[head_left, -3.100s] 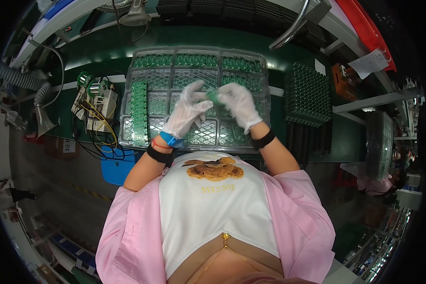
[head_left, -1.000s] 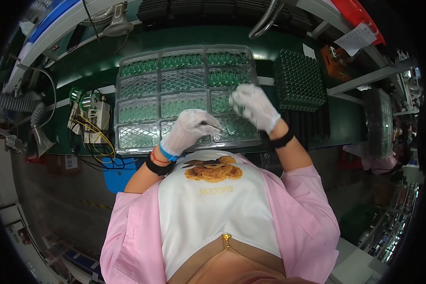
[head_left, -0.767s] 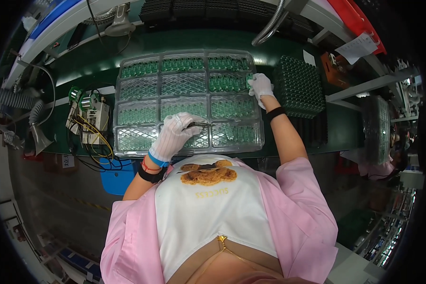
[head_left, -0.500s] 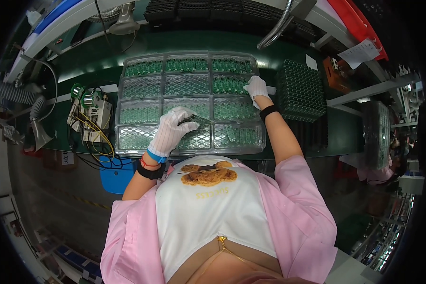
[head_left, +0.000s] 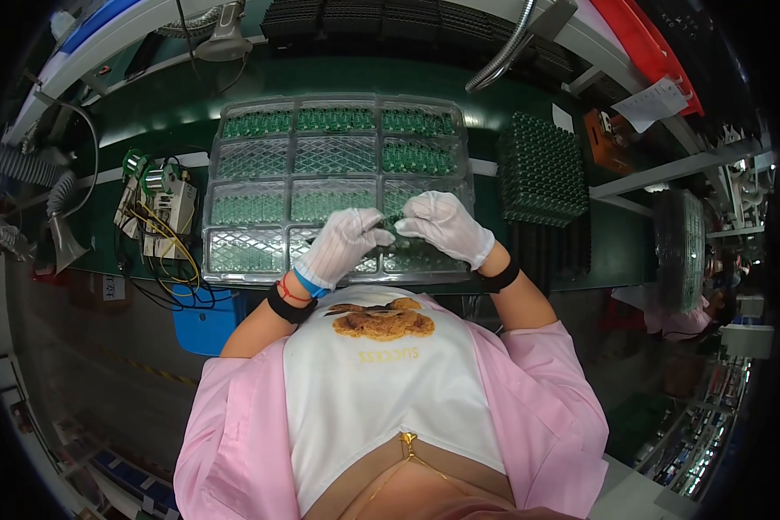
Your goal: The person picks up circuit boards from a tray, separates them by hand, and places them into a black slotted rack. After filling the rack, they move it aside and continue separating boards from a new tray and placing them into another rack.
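Observation:
A clear plastic tray (head_left: 250, 276) with several compartments of small green circuit boards lies on the bench in front of me. Over its nearer half, my white-gloved hands meet almost fingertip to fingertip. My left hand (head_left: 342, 245) pinches a small green circuit board (head_left: 392, 229) from its left side. Closed in a pinch too, my right hand (head_left: 443, 227) grips the same board from the right. Fingers cover most of the board, so its details are hidden. Green boards fill the top row (head_left: 418, 121) of the tray; diamond-patterned plastic shows in several other compartments.
Right of the tray rises a stack of green circuit boards (head_left: 542, 173). At left sits a soldering unit with wire spools and tangled cables (head_left: 172, 212). Black racks (head_left: 364, 26) line the back, where a flexible metal hose (head_left: 503, 54) hangs down. A blue bin (head_left: 206, 321) stands below the bench edge.
My right hand has come from the tray's right edge, beside the upper-right boards, inward to meet my left hand. My left hand has shifted slightly right and now shares the board.

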`<state>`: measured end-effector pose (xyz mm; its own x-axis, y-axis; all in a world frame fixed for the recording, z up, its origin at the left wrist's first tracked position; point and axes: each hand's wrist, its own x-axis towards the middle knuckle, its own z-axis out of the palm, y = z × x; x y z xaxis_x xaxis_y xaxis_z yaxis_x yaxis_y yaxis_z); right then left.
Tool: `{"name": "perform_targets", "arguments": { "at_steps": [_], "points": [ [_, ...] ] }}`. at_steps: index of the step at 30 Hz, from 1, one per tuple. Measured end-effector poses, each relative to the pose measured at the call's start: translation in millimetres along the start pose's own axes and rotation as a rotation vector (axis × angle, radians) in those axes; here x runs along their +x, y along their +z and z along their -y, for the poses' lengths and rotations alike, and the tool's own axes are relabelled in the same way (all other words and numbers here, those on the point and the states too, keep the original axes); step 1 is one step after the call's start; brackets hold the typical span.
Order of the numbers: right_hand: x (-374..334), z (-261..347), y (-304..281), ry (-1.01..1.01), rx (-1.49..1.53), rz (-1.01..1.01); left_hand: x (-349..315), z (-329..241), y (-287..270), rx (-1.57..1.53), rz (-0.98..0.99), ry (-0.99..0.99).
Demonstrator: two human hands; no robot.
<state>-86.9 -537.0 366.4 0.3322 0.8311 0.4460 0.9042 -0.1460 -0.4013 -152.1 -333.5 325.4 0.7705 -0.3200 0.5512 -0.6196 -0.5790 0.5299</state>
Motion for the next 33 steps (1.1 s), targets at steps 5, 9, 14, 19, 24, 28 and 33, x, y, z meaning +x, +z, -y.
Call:
{"name": "perform_targets", "arguments": {
  "at_steps": [5, 9, 14, 19, 24, 28, 33],
  "points": [
    [-20.2, -1.7, -1.0, 0.817, 1.277, -0.026, -8.0, -6.4, -1.9, -0.088, 0.079, -0.044],
    [-47.3, -108.5, -4.3, 1.146, 0.529, -0.382, -13.9, 2.8, -8.8, -0.046, 0.094, -0.196],
    [-31.4, -140.7, 11.2, 1.411, 0.253, -0.580, -24.3, 12.3, -33.0, 0.051, 0.068, -0.011],
    [-65.2, -192.8, 48.3, 1.091, -0.524, -0.293, -34.3, 27.1, -30.7, -0.412, 0.023, -0.604],
    [-40.6, -133.9, 15.9, 1.205, -0.429, -0.314, -47.9, 34.6, -30.5, -0.136, 0.049, -0.403],
    [-46.1, -126.7, 10.3, 1.088, -0.428, -0.377, -47.8, 37.9, -35.1, 0.180, 0.025, -0.072],
    [-44.4, -129.6, 11.0, 0.964, -0.637, -0.019, -32.0, 18.6, -54.9, -0.093, -0.104, -0.371]
  ]
}}
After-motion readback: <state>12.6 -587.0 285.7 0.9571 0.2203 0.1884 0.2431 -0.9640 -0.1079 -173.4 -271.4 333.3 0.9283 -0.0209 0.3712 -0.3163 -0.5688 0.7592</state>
